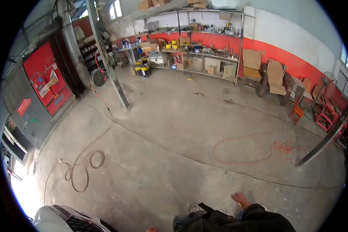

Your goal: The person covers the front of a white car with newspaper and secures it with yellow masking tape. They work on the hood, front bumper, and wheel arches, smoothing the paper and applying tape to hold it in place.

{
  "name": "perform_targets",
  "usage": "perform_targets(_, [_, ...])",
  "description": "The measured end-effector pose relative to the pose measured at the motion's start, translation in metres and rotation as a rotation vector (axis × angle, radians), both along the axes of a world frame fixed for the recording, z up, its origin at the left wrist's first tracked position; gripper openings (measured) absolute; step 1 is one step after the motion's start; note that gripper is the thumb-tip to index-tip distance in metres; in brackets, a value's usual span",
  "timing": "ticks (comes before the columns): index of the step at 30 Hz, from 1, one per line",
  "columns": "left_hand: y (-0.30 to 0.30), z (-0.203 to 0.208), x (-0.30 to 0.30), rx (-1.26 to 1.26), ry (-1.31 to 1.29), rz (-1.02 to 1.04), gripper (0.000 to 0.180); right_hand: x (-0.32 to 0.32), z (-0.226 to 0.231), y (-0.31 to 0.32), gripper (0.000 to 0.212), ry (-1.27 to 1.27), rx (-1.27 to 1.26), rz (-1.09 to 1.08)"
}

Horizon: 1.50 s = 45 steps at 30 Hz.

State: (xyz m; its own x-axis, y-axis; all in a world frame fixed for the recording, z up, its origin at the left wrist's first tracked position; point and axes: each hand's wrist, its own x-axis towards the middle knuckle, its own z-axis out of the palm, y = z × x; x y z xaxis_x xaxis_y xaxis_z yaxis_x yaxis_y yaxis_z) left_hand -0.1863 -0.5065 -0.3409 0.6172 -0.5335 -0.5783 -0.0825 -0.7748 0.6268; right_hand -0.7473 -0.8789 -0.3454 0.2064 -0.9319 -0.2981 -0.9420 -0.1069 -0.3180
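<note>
My right hand (240,198) hangs in front of my body at the lower middle, its sleeve dark. Its fingers look loose and apart, and I see nothing in them. Of my left hand (152,229), only a sliver shows at the bottom edge, so its fingers are hidden. Left of that hand is the front of a light-coloured car (52,218) with a dark grille. One light shoe (194,208) shows on the concrete floor (150,174) below me. Neither hand visibly touches anything.
A reddish hose (93,159) lies looped at left; an orange cord (236,162) lies at right. Metal posts (111,73) stand on both sides. Cluttered shelves (205,54) line the back wall, with worn chairs (276,77) beside them. A red cabinet (50,83) stands far left.
</note>
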Motion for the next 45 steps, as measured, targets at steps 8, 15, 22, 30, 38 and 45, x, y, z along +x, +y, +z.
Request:
perform_targets(8, [-0.167, -0.049, 0.048, 0.203, 0.040, -0.161, 0.036, 0.222, 0.144, -0.347, 0.043, -0.427, -0.087, 0.036])
perform_targets(15, [-0.487, -0.053, 0.190, 0.254, 0.009, -0.455, 0.031, 0.190, 0.048, -0.511, 0.046, -0.090, 0.082, 0.013])
perform_targets(22, [-0.951, 0.041, 0.348, -0.212, -0.025, -0.247, 0.033, 0.150, -0.027, -0.550, 0.019, 0.313, 0.028, -0.019])
perform_targets(30, [-1.285, -0.019, 0.458, -0.166, -0.183, -0.236, 0.028, 0.270, -0.106, -0.907, 0.034, 0.002, 0.413, -0.036])
perform_targets(38, [-1.460, -0.040, 0.512, 0.216, -0.001, -0.299, 0.033, 0.556, 0.126, -1.470, 0.042, -0.378, -0.120, 0.041])
perform_targets(45, [-1.733, -0.054, 0.591, 0.133, 0.007, -0.252, 0.034, 0.653, 0.129, -1.773, 0.044, -0.222, -0.087, -0.092])
